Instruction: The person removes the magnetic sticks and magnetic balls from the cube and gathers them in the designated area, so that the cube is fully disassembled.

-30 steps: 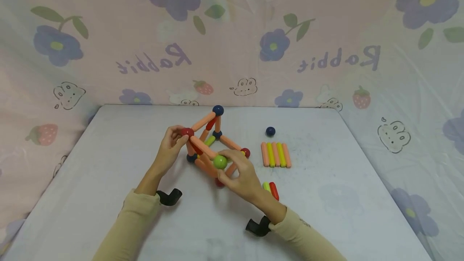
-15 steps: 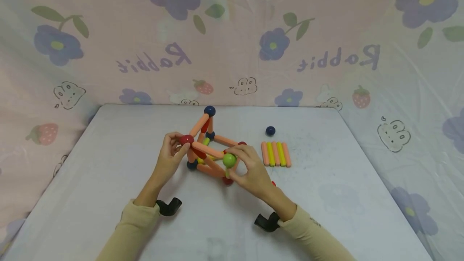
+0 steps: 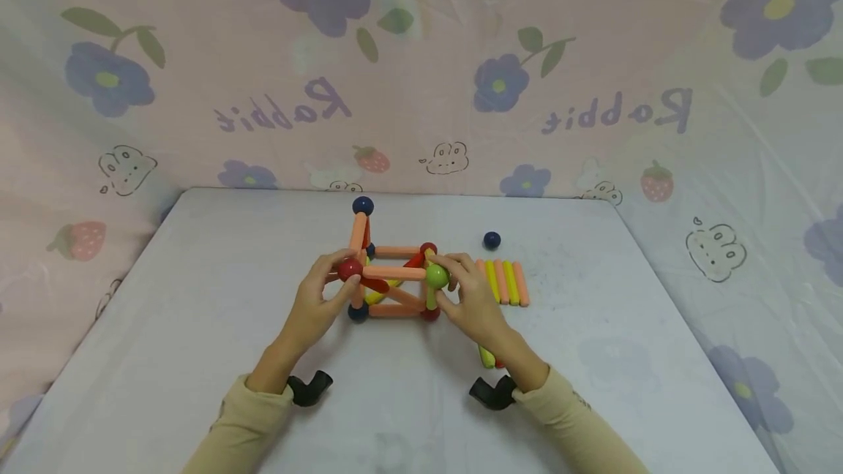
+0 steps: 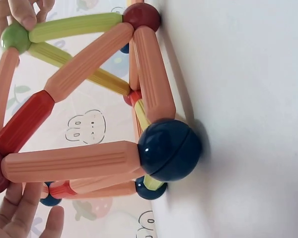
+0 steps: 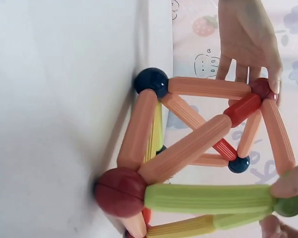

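Note:
A frame of magnetic building rods and balls stands on the table. My left hand (image 3: 320, 302) pinches the red ball (image 3: 350, 269) at its upper front left corner. The fingers and thumb of my right hand (image 3: 477, 309) hold the green ball (image 3: 437, 276) at the upper front right. A peach rod (image 3: 395, 273) spans these two balls. From the green ball a light green rod (image 5: 208, 198) runs down to a lower red ball (image 5: 120, 192). A navy ball (image 4: 169, 148) forms the lower front left corner. Another navy ball (image 3: 363, 205) tops the back left.
Right of the frame, a loose navy ball (image 3: 492, 240) lies behind a row of peach and yellow rods (image 3: 512, 284). A yellow-green rod (image 3: 486, 357) and a red one lie partly hidden under the right forearm. A patterned curtain (image 3: 421, 93) hangs behind the table.
The frame has turned so its front side faces me squarely. The green ball moved right and slightly up with my right hand; the red ball came nearer, and the back navy ball shifted left.

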Tool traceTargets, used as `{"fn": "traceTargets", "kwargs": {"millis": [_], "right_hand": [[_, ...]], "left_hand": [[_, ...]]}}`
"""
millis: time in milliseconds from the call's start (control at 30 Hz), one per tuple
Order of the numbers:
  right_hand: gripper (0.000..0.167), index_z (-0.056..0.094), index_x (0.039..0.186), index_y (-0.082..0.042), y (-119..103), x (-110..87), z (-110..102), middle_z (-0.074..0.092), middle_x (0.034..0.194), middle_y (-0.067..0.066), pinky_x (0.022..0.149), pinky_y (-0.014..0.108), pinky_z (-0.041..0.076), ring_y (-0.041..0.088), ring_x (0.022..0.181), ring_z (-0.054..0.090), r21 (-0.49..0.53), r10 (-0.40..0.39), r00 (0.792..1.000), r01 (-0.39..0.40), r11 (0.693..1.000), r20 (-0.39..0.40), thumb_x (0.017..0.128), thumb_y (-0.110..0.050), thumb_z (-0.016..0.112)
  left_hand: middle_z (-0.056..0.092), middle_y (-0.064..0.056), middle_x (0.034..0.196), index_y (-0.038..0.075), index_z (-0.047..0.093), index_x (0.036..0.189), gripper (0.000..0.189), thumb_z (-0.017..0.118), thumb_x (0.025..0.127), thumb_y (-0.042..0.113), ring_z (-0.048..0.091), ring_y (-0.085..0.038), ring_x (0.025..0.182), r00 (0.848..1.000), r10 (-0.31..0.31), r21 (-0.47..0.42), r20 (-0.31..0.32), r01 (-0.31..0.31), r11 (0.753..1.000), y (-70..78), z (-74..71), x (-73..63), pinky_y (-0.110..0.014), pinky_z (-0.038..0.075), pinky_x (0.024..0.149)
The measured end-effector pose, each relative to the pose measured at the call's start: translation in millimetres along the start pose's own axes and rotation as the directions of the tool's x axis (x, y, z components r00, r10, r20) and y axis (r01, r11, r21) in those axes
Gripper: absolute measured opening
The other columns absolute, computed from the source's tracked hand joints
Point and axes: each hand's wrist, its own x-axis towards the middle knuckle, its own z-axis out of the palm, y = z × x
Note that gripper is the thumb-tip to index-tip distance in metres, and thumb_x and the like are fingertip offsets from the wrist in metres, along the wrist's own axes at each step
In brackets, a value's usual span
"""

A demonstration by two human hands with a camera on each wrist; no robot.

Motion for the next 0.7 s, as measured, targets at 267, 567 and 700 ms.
{"fn": "traceTargets", "kwargs": {"millis": [267,567,700], "right_hand": [[0.037,0.064,0.116,-0.002,0.3,10.9,-1.1,0.058,0.108,0.016,0.057,0.014,0.047,0.014,0.067,0.051,0.051,-0.044,0.999,0.043,0.998,0.013,0.081,-0.005,0.075],[0.023,0.062,0.102,-0.002,2.4,11.2,6.0,0.055,0.101,0.013,0.058,0.013,0.046,0.012,0.069,0.049,-0.004,-0.067,0.998,0.067,0.998,-0.008,0.081,-0.005,0.07],[0.023,0.06,0.101,-0.003,2.6,13.7,7.9,0.055,0.098,0.012,0.058,0.014,0.046,0.012,0.071,0.048,-0.036,-0.088,0.996,0.087,0.996,-0.021,0.08,-0.006,0.069]], "left_hand": [[0.06,-0.005,0.11,0.017,0.057,0.133,0.04,0.061,0.093,0.01,0.05,0.002,0.105,0.999,0.052,0.028,-0.015,-0.052,0.998,0.4,1.1,-0.6,-0.011,0.043,0.097],[0.06,-0.007,0.108,0.014,0.058,0.13,0.039,0.064,0.092,0.011,0.049,0.005,0.104,1.0,0.009,0.018,-0.017,-0.008,1.0,3.4,1.4,-2.1,-0.011,0.044,0.096],[0.06,-0.008,0.109,0.013,0.058,0.13,0.039,0.064,0.092,0.012,0.049,0.006,0.104,1.0,0.0,0.014,-0.019,0.001,1.0,4.9,1.1,-1.6,-0.013,0.044,0.097]]}}
